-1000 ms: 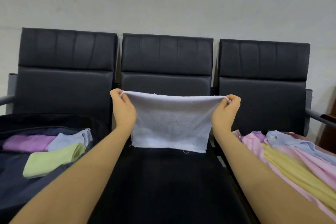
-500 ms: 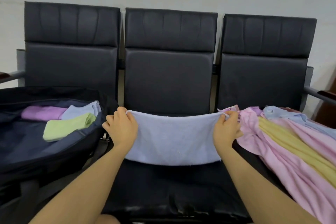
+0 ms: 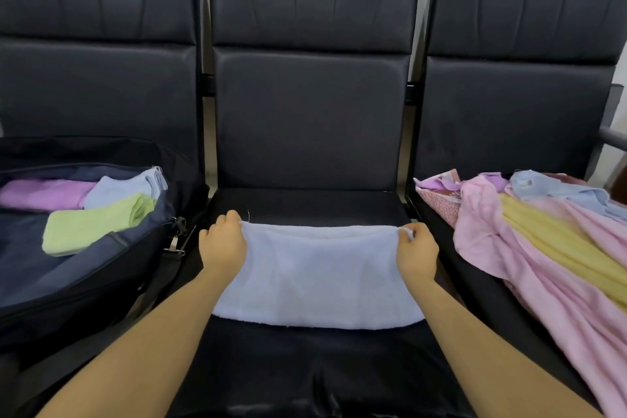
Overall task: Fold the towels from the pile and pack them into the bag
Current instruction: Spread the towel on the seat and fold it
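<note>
A pale blue towel (image 3: 319, 276) lies folded over on the middle black seat (image 3: 305, 370). My left hand (image 3: 222, 244) pinches its far left corner and my right hand (image 3: 416, 249) pinches its far right corner. On the left seat sits an open dark bag (image 3: 84, 268) holding three folded towels: purple (image 3: 44, 193), light blue (image 3: 125, 187) and green (image 3: 91, 224). On the right seat lies the pile of unfolded towels (image 3: 549, 241), pink, yellow, blue and purple.
Three black padded chairs stand in a row against a pale wall; their backrests (image 3: 310, 78) rise behind the seats. A metal armrest (image 3: 612, 137) juts out at the far right. The bag's zipper pull (image 3: 176, 241) hangs by the middle seat.
Both hands brought the towel down from the air onto the middle seat, and it now lies flat there. My view tilted downward.
</note>
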The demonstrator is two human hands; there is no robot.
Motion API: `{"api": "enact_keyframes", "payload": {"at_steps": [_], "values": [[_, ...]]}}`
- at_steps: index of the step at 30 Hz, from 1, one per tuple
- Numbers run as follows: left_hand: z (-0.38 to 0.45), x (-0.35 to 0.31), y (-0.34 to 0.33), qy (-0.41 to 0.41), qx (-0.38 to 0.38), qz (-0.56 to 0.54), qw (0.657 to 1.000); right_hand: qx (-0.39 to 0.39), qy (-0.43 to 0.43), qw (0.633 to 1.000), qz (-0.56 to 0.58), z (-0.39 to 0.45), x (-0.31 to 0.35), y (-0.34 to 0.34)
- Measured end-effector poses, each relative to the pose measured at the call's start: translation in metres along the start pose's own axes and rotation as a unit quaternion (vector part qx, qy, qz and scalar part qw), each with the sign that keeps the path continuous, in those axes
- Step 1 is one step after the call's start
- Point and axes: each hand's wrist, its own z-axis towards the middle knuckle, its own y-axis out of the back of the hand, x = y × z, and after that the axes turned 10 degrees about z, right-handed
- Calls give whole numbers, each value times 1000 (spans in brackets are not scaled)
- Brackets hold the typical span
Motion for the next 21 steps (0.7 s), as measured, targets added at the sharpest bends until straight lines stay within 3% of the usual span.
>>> {"api": "enact_keyframes", "payload": {"at_steps": [8,11,15,18,21], "values": [[40,-13,-15,26,-16,25,999,-3,46,999,-24,35,4,-25],[43,-18,-25,48,-26,48,997,10,86,985,-152,40,-1,-35],[20,-33,-34,-59,-81,71,992,75,194,945,-253,26,-13,-43],[-14,-50,-38,-144,47,31,988,192,254,902,-293,7,-22,-46],[-38,-44,-51,-164,199,90,962,306,221,838,-393,-5,-35,-41]]}}
